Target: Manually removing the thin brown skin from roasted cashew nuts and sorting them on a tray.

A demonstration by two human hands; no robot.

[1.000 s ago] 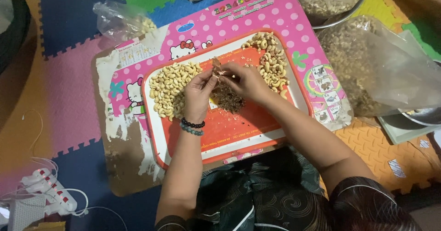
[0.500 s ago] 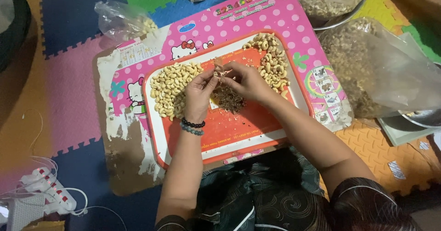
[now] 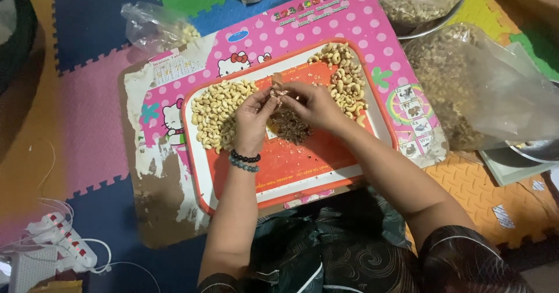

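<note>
Left hand (image 3: pixel 251 118) and right hand (image 3: pixel 314 103): fingertips pinched together on one cashew (image 3: pixel 278 90), above the husk pile (image 3: pixel 289 125) at tray (image 3: pixel 291 176) centre. Peeled nuts (image 3: pixel 216 111) crowd the left rim, unpeeled nuts (image 3: pixel 343 77) the right. Open tray floor lies nearest the person.

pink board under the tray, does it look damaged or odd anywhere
Yes. The pink board has its printed surface peeled away along the left and lower-left edge, leaving bare brown and white patches. The orange tray on it looks intact.

1. My tray (image 3: pixel 303 170) is orange-red with a white border.
2. The board (image 3: pixel 361 25) is pink with white dots.
3. The cashews (image 3: pixel 216 111) are pale cream.
4. The mat tiles (image 3: pixel 87 19) are blue, green, pink and orange.
</note>
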